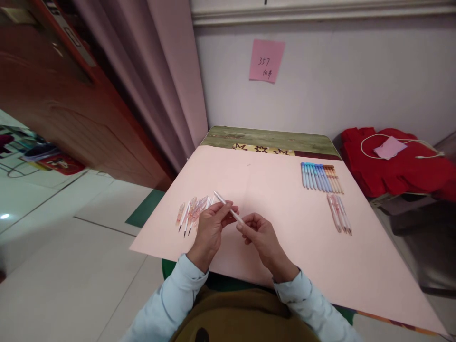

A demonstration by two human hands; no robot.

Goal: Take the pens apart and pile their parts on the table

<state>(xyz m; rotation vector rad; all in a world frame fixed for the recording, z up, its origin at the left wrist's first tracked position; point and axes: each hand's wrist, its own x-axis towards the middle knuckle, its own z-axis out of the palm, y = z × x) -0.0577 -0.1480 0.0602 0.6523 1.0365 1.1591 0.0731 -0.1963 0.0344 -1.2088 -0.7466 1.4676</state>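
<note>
The fingers [228,212] of the left hand [211,229] pinch a thin white pen [221,198] near its middle. The right hand [262,238] pinches the lower end with curled fingers. The pen is tilted in the air, just above the pink sheet [285,228] on the bench [267,137]. A pile of pens [192,211] lies just beside the left hand. If the pinch gets loose, the pen could slip, fall and knock that pile about.

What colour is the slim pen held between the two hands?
White: a slim plastic pen; the head view shows it against the pale pink table sheet.
</note>
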